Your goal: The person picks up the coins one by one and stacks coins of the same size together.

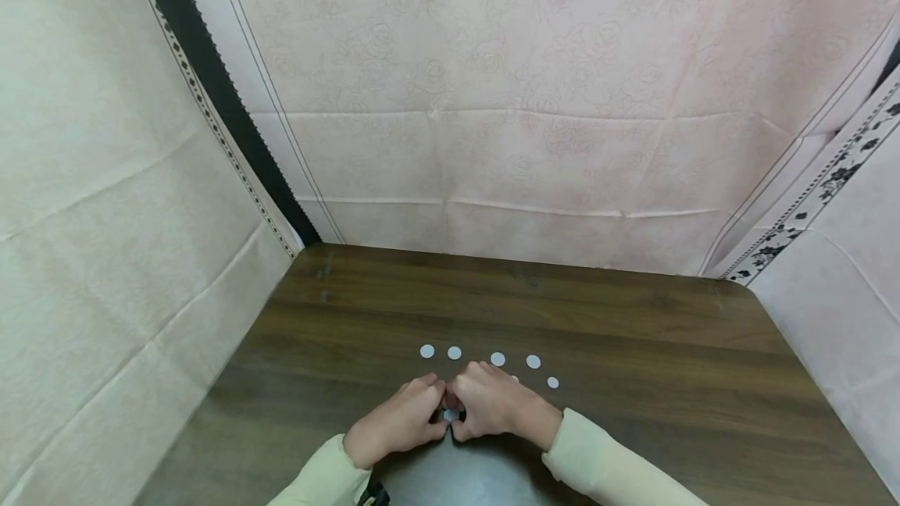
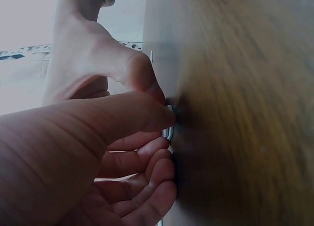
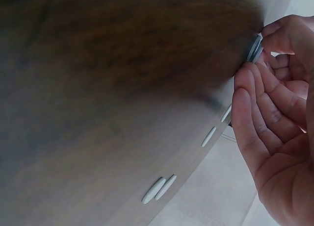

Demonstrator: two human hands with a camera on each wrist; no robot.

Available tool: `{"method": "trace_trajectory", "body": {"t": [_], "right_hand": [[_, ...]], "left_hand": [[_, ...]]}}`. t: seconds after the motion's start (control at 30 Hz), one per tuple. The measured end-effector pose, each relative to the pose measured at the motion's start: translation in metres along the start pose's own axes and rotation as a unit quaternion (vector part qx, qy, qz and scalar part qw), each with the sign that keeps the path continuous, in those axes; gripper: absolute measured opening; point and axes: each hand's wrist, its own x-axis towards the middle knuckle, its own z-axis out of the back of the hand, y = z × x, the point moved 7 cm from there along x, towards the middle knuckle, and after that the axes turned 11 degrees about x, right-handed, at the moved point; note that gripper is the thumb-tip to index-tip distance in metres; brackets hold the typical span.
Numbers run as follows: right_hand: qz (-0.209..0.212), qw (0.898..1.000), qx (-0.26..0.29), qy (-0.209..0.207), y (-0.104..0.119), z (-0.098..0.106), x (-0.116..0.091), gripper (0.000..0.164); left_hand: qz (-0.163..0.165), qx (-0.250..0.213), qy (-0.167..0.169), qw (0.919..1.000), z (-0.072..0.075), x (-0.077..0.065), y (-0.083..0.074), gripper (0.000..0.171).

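Two thin white discs lie one on the other as a small stack (image 2: 169, 122) on the wooden table, its round top face (image 1: 451, 415) showing between my hands. My left hand (image 1: 402, 418) grips the stack from the left, thumb at the near side and curled fingers at the far side. From the right, my right hand (image 1: 498, 404) holds the same stack between thumb and fingertips. In the right wrist view the stacked edges (image 3: 254, 48) show between the fingertips, close to the tabletop. The two hands' fingertips meet around the discs and hide part of them.
Beyond the hands, several loose white discs lie flat in a rough row, among them a leftmost disc (image 1: 426, 350) and a rightmost disc (image 1: 552, 383). One disc (image 1: 515, 378) is partly hidden by the right hand. Pale cloths (image 1: 492, 115) hang around the brown table (image 1: 633, 334).
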Motion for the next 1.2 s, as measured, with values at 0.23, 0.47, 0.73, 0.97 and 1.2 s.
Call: {"method": "trace_trajectory", "body": {"t": [0.23, 0.47, 0.73, 0.97, 1.2], "right_hand": [[0.0, 1.0, 0.005, -0.002, 0.0, 0.0, 0.0, 0.019], [0.0, 1.0, 0.008, -0.004, 0.0, 0.0, 0.0, 0.019], [0.002, 1.0, 0.013, -0.003, -0.001, 0.0, 0.0, 0.016], [0.009, 1.0, 0.017, 0.001, -0.001, 0.0, -0.002, 0.014], [0.018, 1.0, 0.016, 0.002, 0.0, 0.001, -0.005, 0.014]], "left_hand": [[0.013, -0.011, 0.029, 0.9995, 0.051, -0.007, -0.034, 0.015], [-0.011, -0.002, 0.014, 0.9998, 0.039, -0.005, -0.026, 0.015], [-0.022, -0.009, 0.001, 0.9997, 0.028, -0.004, -0.016, 0.016], [-0.007, -0.022, 0.017, 0.9996, 0.012, 0.0, -0.006, 0.019], [-0.022, -0.024, 0.009, 0.9994, -0.006, 0.002, 0.008, 0.019]]}}
